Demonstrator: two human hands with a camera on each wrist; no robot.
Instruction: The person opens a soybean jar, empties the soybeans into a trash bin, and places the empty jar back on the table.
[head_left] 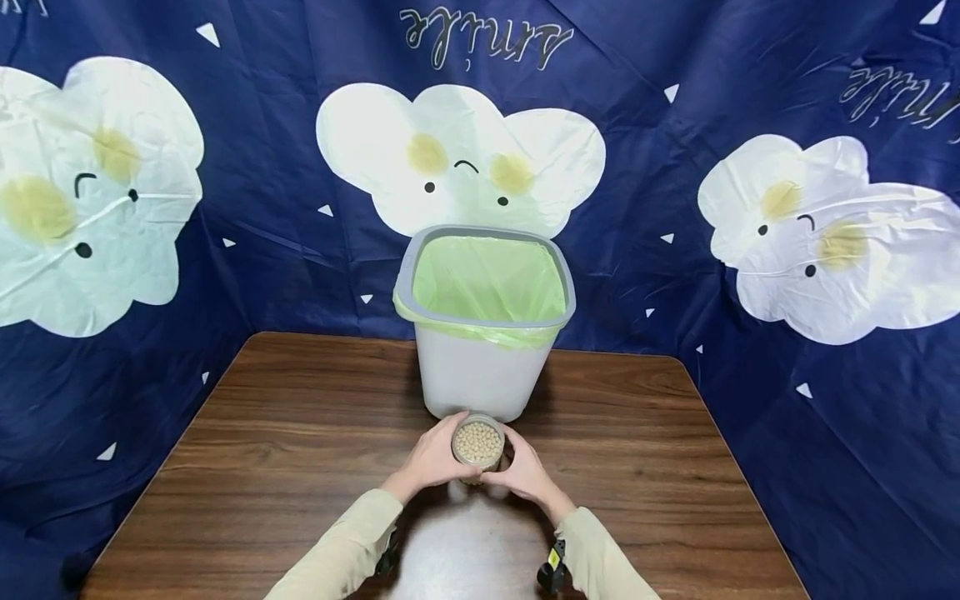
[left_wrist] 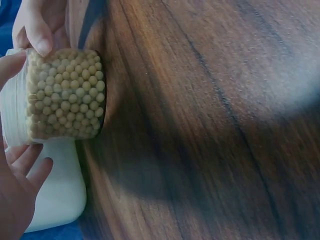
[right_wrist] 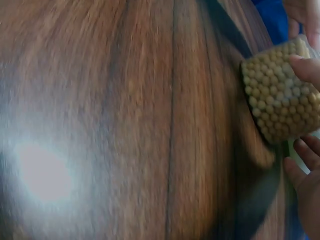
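Head cam: L fingers (head_left: 446,428) & R fingers (head_left: 517,439) hold jar (head_left: 478,443) nr bin (head_left: 480,367).

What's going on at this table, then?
A person has both hands around a clear jar full of small, pale, round beads: the left hand on one side, the right hand on the other. The jar is upright, on or just above the wooden table. Just beyond it stands a bin lined with a green bag. I can't tell whether the jar has a lid on.
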